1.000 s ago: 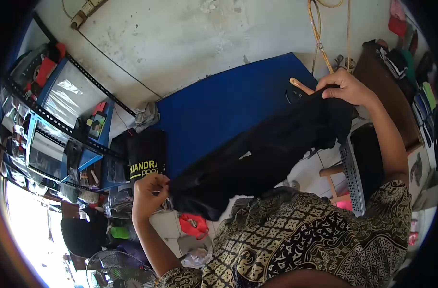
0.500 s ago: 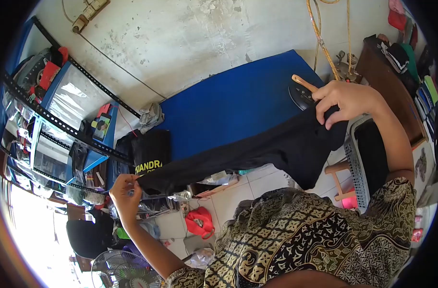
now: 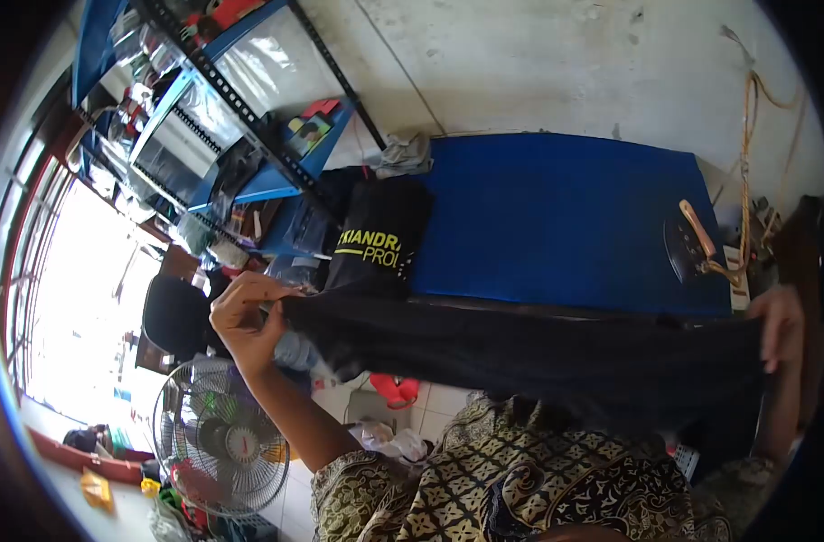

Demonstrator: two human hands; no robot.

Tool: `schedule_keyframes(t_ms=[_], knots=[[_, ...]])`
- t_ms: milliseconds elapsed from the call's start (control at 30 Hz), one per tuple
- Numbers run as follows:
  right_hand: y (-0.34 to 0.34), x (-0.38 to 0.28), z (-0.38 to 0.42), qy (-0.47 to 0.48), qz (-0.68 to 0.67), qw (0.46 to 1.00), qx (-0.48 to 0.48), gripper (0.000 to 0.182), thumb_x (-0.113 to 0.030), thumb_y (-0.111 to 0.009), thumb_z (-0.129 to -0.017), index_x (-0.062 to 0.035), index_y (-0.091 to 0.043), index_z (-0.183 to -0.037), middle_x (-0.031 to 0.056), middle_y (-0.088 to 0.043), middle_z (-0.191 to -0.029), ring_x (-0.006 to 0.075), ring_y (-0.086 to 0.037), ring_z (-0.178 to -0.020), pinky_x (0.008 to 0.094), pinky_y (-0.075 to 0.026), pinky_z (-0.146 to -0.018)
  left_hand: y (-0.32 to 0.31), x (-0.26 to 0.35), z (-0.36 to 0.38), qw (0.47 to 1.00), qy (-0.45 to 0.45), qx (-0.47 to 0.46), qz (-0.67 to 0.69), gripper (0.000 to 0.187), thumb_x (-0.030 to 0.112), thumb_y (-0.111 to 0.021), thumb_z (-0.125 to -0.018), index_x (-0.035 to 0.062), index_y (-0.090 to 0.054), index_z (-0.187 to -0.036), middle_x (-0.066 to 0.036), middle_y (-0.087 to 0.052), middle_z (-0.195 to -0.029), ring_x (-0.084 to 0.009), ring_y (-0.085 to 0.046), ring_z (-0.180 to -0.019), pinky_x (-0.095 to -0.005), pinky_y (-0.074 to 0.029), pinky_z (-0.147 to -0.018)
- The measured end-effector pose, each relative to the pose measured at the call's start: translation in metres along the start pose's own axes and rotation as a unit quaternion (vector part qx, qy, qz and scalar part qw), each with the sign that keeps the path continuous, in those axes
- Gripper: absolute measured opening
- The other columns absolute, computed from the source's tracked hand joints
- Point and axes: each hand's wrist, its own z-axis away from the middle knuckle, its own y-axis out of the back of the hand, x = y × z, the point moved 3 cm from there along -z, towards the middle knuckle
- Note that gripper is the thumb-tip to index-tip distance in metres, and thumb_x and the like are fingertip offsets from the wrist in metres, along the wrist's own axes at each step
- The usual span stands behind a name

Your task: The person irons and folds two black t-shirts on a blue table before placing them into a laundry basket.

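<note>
A black piece of cloth (image 3: pixel 520 348), apparently a garment, is stretched sideways in front of my body. My left hand (image 3: pixel 249 312) pinches its left end between thumb and fingers. At the far right, my right hand (image 3: pixel 778 330) grips the other end, slightly blurred. The cloth hangs just in front of the near edge of a blue padded table (image 3: pixel 557 221). On that table's right side stands an iron (image 3: pixel 688 248) with a wooden handle, above and left of my right hand. A black bundle with yellow lettering (image 3: pixel 376 239) lies beyond my left hand.
A metal shelf rack (image 3: pixel 267 144) with packed goods stands at the left. Below it is a standing fan (image 3: pixel 236 443). A cord (image 3: pixel 746 172) hangs by the wall near the iron. A red item (image 3: pixel 394 388) lies low behind the cloth.
My view has turned left. The cloth, slanting and bunched at its right end before, now runs nearly level and spread wider. My right hand is lower and farther from my left.
</note>
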Motion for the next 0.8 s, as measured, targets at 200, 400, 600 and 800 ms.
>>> schedule_keyframes(t_ms=[200, 400, 600, 800], knots=[[-0.081, 0.053, -0.049, -0.179, 0.206, 0.956, 0.106, 0.022, -0.009, -0.070, -0.067, -0.0054, -0.062, -0.087, 0.0095, -0.057, -0.089, 0.0233, -0.057, -0.075, 0.0317, -0.047, -0.068, 0.021, 0.030, 0.016, 0.999, 0.006, -0.031, -0.029, 0.013, 0.002, -0.062, -0.058, -0.0055, -0.060, -0.068, -0.012, -0.058, -0.067, -0.0180, -0.060, -0.060, -0.0249, -0.049, -0.058], [-0.087, 0.037, -0.041, -0.279, 0.189, 0.938, 0.085, 0.026, -0.012, -0.070, -0.067, -0.0048, -0.061, -0.090, 0.0108, -0.057, -0.092, 0.0254, -0.058, -0.084, 0.0345, -0.048, -0.069, 0.019, 0.044, 0.015, 0.991, 0.022, -0.025, -0.126, 0.016, -0.003, -0.059, -0.053, -0.0042, -0.061, -0.069, -0.011, -0.059, -0.068, -0.0162, -0.059, -0.062, -0.0232, -0.046, -0.058], [-0.091, 0.022, -0.054, -0.343, 0.173, 0.913, 0.142, 0.021, -0.014, -0.068, -0.069, -0.0031, -0.062, -0.087, 0.0110, -0.060, -0.085, 0.0263, -0.059, -0.079, 0.0338, -0.048, -0.070, 0.017, 0.043, 0.017, 0.985, 0.062, -0.072, -0.145, 0.018, -0.006, -0.058, -0.054, -0.0033, -0.063, -0.071, -0.010, -0.061, -0.070, -0.0148, -0.058, -0.062, -0.0220, -0.044, -0.056], [-0.095, 0.016, -0.051, -0.333, 0.200, 0.919, 0.064, 0.021, -0.012, -0.065, -0.071, -0.0034, -0.061, -0.090, 0.0110, -0.061, -0.081, 0.0245, -0.060, -0.078, 0.0333, -0.048, -0.070, 0.035, 0.042, 0.032, 0.987, 0.086, -0.074, -0.118, 0.020, -0.007, -0.059, -0.052, -0.0022, -0.063, -0.070, -0.010, -0.061, -0.068, -0.0150, -0.059, -0.061, -0.0224, -0.046, -0.058]])
